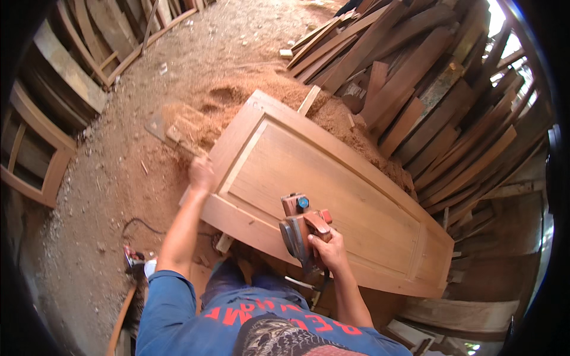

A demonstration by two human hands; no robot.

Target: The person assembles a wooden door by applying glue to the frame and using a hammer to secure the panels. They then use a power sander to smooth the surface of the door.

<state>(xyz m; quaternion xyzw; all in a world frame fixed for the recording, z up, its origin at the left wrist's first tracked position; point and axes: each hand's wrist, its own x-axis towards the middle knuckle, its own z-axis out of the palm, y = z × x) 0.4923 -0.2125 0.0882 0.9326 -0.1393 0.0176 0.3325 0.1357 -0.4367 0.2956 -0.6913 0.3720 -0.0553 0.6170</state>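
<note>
A wooden panel door [314, 172] lies flat in front of me, its raised frame around recessed panels. My right hand [332, 252] is closed round the handle of a reddish-brown electric hand planer [303, 228], tilted over the door's near long rail. My left hand [202, 173] is closed beside the door's left end. A slim wooden piece with a flat, wider far end [159, 127] runs out from that hand; its kind is blurred, and I cannot make out the grip fully.
Sawdust [261, 80] is heaped behind the door. A wooden support [309, 99] sticks out beneath it. Stacked boards [409, 77] lean at the right, and wooden frames [44, 160] stand at the left. A dark cord [142, 221] lies on the dirt floor.
</note>
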